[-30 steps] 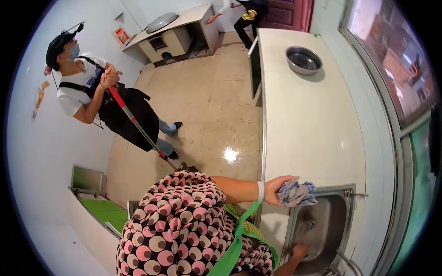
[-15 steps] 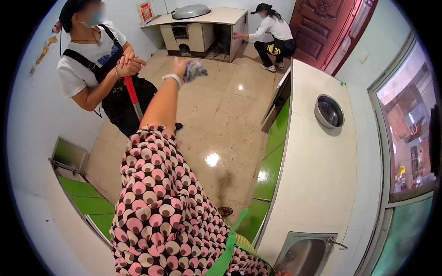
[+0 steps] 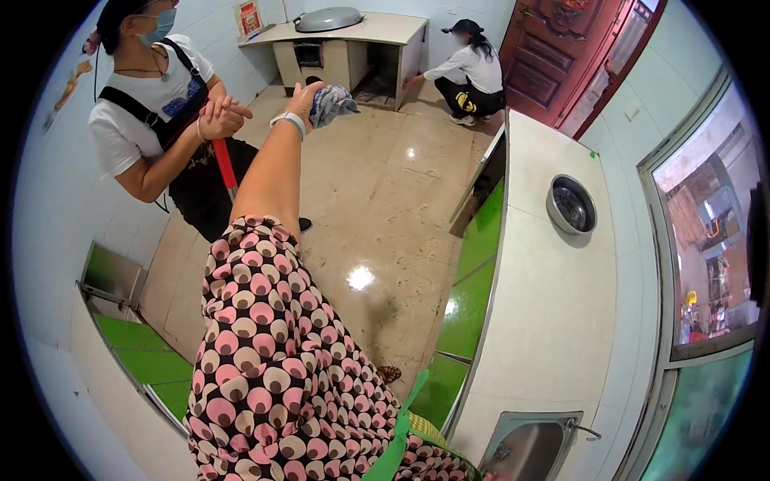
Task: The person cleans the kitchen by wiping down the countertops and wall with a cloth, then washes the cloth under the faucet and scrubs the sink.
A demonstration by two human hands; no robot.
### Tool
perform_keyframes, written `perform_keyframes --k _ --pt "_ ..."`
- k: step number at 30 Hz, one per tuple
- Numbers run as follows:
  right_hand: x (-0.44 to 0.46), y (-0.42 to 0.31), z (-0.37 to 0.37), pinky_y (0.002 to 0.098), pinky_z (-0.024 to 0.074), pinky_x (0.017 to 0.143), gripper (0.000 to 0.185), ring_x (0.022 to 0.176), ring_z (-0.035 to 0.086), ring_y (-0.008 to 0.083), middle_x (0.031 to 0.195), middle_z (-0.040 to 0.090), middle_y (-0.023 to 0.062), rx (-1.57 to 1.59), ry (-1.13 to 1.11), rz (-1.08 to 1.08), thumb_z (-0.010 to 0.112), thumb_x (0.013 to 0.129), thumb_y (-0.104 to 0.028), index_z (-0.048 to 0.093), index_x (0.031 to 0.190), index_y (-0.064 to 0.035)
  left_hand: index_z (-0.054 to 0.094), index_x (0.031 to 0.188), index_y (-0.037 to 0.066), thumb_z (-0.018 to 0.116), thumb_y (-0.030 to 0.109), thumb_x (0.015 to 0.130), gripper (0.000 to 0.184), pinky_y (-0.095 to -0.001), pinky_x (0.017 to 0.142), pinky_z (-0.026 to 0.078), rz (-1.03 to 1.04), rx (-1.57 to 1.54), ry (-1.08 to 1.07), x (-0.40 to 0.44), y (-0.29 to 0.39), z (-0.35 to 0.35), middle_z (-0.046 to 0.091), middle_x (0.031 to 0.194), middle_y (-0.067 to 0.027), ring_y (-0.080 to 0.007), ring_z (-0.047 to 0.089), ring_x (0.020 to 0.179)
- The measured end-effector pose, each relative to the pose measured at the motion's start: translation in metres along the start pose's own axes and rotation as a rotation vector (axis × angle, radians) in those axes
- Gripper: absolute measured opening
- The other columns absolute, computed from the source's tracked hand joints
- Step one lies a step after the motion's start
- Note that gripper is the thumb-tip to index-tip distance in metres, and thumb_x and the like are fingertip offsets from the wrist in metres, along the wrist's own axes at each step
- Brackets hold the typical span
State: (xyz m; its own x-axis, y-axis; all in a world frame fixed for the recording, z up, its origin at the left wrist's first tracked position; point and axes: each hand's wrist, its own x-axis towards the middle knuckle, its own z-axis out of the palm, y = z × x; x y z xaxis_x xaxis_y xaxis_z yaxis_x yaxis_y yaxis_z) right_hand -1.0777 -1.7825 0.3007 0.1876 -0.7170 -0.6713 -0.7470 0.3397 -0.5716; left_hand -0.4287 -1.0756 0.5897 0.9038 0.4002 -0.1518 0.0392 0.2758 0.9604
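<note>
My left hand (image 3: 301, 103) is stretched far out in front of me at the end of a patterned sleeve, a pale band around the wrist. Its fingers are closed on a crumpled grey-blue cloth (image 3: 333, 107), which sticks out to the right above the tiled floor. Of my right hand (image 3: 496, 476), only a sliver of skin shows at the bottom edge, beside the metal sink (image 3: 525, 449); its fingers are hidden.
A person in an apron (image 3: 160, 112) stands at left, hands clasped on a red handle (image 3: 224, 164). Another person (image 3: 469, 72) crouches by the back stove counter (image 3: 385, 30). A metal bowl (image 3: 572, 205) sits on the right counter (image 3: 553, 321). The floor (image 3: 385, 200) has shiny wet-looking patches.
My left hand and the cloth have shifted slightly left and up. More of the cloth shows. The crouching person's head and reaching arm have lowered. The view has moved a little.
</note>
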Motion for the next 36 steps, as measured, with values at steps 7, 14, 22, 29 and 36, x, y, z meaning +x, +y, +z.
perform_keyframes --k 7,14,22,29,36 --pt "-0.004 0.012 -0.014 0.0403 0.0422 0.057 0.017 0.061 0.051 0.0243 0.068 0.052 0.0117 0.031 0.013 0.006 0.054 0.081 -0.018 0.054 0.075 -0.0021 0.027 0.125 0.018 0.067 0.032 0.072 0.068 -0.0401 0.066 0.051 -0.002 -0.065 -0.011 0.006 -0.002 0.002 0.057 0.102 -0.0102 -0.0223 0.06 0.083" --pt "-0.012 0.033 -0.024 0.0395 0.0421 0.055 0.017 0.06 0.051 0.0238 0.067 0.052 0.0115 0.076 0.03 0.024 0.053 0.08 -0.018 0.054 0.075 -0.0023 0.049 0.101 0.016 0.061 0.035 0.079 0.031 -0.0374 0.065 0.051 -0.033 -0.067 0.071 -0.013 -0.002 0.016 0.061 0.089 -0.0052 -0.0203 0.06 0.078" --pt "-0.03 0.06 -0.028 0.0386 0.042 0.053 0.016 0.059 0.05 0.0232 0.067 0.051 0.0113 0.119 0.059 0.063 0.053 0.08 -0.018 0.054 0.075 -0.0026 0.06 0.089 0.014 0.061 0.037 0.078 0.026 -0.0343 0.065 0.053 -0.056 -0.098 0.016 -0.005 -0.008 0.018 0.064 0.085 -0.0049 -0.0185 0.063 0.072" --pt "-0.034 0.071 -0.035 0.0379 0.0419 0.051 0.016 0.057 0.05 0.0227 0.067 0.051 0.0111 0.131 0.082 0.078 0.053 0.079 -0.018 0.053 0.075 -0.0029 0.062 0.083 0.014 0.061 0.038 0.076 0.025 -0.032 0.064 0.052 -0.092 -0.089 -0.003 -0.005 -0.014 0.014 0.065 0.079 -0.0015 -0.0161 0.061 0.067" --pt "-0.031 0.073 -0.036 0.0371 0.0418 0.049 0.015 0.056 0.049 0.0222 0.067 0.05 0.0109 0.14 0.08 0.074 0.052 0.078 -0.018 0.053 0.075 -0.0031 0.044 0.105 0.016 0.063 0.029 0.075 0.038 -0.04 0.062 0.052 -0.128 -0.156 -0.07 0.01 -0.017 -0.005 0.061 0.084 -0.0081 -0.023 0.062 0.071"
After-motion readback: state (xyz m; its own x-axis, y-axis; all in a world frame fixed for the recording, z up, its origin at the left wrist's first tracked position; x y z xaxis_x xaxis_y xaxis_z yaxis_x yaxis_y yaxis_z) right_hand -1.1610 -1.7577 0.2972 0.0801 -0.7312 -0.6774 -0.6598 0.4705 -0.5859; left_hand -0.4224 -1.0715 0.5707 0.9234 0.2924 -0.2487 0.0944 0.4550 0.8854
